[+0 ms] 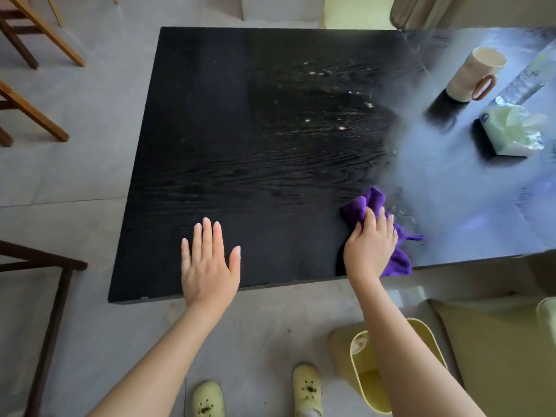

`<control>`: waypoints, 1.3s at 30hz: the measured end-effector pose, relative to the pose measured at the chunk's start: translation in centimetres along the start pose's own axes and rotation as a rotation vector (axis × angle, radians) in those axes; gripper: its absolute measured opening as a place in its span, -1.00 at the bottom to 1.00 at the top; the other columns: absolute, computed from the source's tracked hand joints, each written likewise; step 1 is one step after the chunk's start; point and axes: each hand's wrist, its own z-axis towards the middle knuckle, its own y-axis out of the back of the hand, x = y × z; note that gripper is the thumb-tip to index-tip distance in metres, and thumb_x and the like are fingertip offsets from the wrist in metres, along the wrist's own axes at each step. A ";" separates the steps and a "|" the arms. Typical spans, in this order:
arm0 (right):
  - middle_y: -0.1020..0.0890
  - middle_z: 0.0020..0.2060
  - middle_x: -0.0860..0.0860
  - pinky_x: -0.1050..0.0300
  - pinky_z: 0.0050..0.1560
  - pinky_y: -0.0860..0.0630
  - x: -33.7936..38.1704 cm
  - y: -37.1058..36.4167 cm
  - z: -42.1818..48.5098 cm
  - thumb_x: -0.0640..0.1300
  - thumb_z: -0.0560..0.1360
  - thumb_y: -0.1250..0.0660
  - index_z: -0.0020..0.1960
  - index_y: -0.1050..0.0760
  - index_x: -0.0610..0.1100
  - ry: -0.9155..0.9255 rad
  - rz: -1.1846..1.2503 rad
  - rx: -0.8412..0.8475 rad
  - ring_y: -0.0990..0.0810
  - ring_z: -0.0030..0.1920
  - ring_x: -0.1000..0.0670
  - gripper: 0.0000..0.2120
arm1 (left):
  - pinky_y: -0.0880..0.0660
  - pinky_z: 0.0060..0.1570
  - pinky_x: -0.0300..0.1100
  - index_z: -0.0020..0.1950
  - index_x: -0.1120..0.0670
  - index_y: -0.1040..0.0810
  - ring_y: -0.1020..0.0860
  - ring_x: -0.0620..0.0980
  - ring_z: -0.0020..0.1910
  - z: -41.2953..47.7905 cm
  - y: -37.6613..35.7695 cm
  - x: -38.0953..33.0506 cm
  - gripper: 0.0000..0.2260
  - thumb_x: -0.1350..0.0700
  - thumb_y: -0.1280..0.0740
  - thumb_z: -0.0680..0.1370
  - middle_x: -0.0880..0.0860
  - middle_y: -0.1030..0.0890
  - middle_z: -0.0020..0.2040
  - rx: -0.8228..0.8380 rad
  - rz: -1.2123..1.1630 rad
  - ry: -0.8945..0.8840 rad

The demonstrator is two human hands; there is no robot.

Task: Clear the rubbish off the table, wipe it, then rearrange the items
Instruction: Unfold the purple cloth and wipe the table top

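Across the middle of your view lay the black, square, wood-grained table top, its right part washed pale by glare and a patch of whitish specks showing toward one o'clock from its centre. Below it, at five o'clock, stood the yellow plastic waste bin on the grey floor, partly hidden by your right forearm. At nine and ten o'clock, off the table, stood the brown wooden chair legs.

Your left hand lay flat, palm down, on the near edge of the table at about seven o'clock, fingers straight and close together with the thumb splayed, holding nothing. Your right hand was at about five o'clock on the table, fingers curled down over the crumpled purple cleaning cloth, pressing it against the surface; the cloth stuck out past the fingertips and beside the wrist.

At two o'clock stood the cream mug with a brown loop handle, upright. Just beside it, toward three o'clock, lay the pale green soft tissue pack, and the clear plastic bottle stood behind that at the frame's edge. At six o'clock were your pale yellow clogs.
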 end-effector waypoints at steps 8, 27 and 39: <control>-0.31 0.47 -0.08 -0.04 0.48 -0.01 11.3 -5.1 -8.8 -0.16 0.58 -0.08 0.32 -0.38 -0.11 0.210 -0.002 0.085 -0.14 0.52 -0.11 -0.67 | 0.14 0.51 -0.06 0.53 0.06 0.06 0.08 -0.01 0.54 0.3 0.2 7.4 -0.41 -0.20 0.24 0.57 0.03 0.03 0.56 -0.017 -0.060 -0.099; -0.26 0.48 -0.10 0.07 0.49 0.01 21.4 -5.4 -21.1 -0.30 0.53 -0.02 0.53 -0.03 -0.13 0.587 0.400 0.708 -0.10 0.51 -0.09 -0.42 | -0.34 0.07 -0.25 0.35 0.07 -0.41 -0.46 -0.10 0.08 0.9 4.4 17.5 -0.64 0.13 -0.28 0.54 -0.02 -0.51 0.16 0.071 -1.054 0.237; -0.43 0.24 -0.11 -0.11 0.20 -0.28 25.0 -3.7 -18.2 -0.18 0.45 -0.26 0.49 -0.11 -0.07 0.689 -0.169 0.717 -0.34 0.23 -0.18 -0.34 | -0.39 -0.25 -0.14 -0.03 0.13 -0.53 -0.48 0.02 -0.26 2.2 6.1 19.8 -0.73 -0.03 -0.44 0.43 0.08 -0.58 -0.11 0.385 -0.824 0.277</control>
